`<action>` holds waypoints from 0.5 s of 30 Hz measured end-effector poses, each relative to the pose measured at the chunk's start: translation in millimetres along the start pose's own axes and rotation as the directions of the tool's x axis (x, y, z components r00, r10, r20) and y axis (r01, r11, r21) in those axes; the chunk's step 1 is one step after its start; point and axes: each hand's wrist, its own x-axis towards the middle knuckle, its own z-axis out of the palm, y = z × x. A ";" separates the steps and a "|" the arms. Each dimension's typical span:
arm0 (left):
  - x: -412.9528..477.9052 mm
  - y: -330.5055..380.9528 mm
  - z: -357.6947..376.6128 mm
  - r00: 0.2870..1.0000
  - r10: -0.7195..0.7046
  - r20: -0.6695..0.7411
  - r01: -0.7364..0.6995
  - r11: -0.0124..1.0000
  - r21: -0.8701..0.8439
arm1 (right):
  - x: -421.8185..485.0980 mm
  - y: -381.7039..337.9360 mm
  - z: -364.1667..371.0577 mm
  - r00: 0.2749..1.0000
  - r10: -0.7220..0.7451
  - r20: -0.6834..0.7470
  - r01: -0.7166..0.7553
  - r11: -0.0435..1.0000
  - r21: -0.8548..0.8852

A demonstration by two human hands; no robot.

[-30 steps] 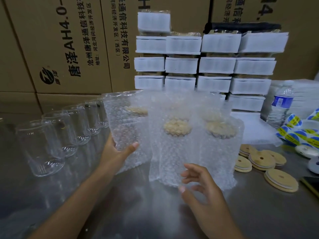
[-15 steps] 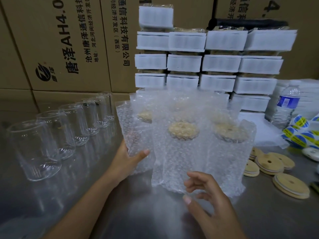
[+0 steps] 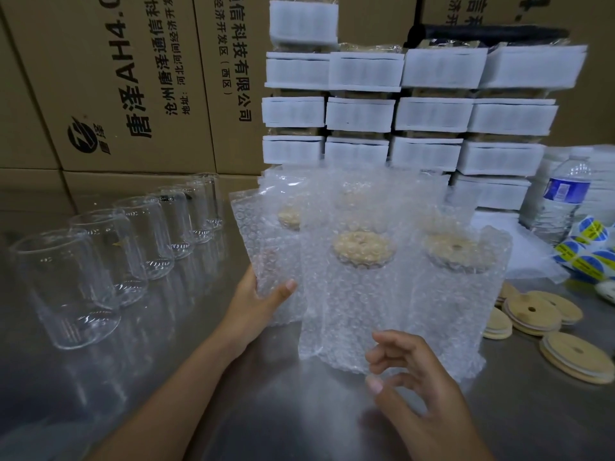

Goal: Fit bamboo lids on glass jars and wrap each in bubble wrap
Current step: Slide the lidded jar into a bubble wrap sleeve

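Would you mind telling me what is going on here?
A person is packing lidded jars at a grey metal table. Their left hand grips the leftmost bubble-wrapped glass jar. The right hand, loosely curled, hovers at the base of the front wrapped jar, contact unclear. A row of bare clear glass jars waits at left, and loose round bamboo lids lie at right.

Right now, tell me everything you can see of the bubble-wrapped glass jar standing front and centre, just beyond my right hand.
The front clear bubble-wrapped jar stands upright on the shiny metal table. Its wrap is a translucent, bubbled sleeve rising above the top. Through it shows a round, pale bamboo lid, near the top. Other wrapped jars crowd its sides and back; the left hand grips the left wrapped jar. The right hand curls at its lower edge; whether it touches, I cannot tell.
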 end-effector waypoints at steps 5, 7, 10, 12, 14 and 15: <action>0.1 -3.0 -8.3 0.997 -0.049 0.054 0.046 0.998 0.047 | -0.3 1.1 0.2 1.000 0.006 0.002 -0.006 1.000 0.002; 0.4 -3.2 -9.6 0.997 -0.064 0.052 0.062 0.997 0.036 | -0.6 0.8 -0.1 1.000 0.007 0.000 -0.007 1.000 -0.001; -0.7 -3.6 -11.0 0.997 -0.054 0.052 0.053 0.998 0.014 | -1.4 0.1 -0.4 1.000 0.016 0.002 -0.016 1.000 0.010; -2.7 -3.3 -12.2 0.998 -0.047 0.029 0.048 0.999 -0.024 | -1.0 -1.5 -0.3 1.000 0.028 0.003 -0.028 0.999 0.027; -4.7 -0.5 -14.4 0.999 -0.044 -0.007 0.043 0.995 -0.086 | -0.8 -2.4 0.1 0.999 0.046 -0.005 -0.046 0.998 0.039; -5.6 2.7 -15.6 0.999 -0.038 -0.030 0.034 0.994 -0.107 | -0.7 -2.6 0.1 0.999 0.053 -0.011 -0.052 0.998 0.039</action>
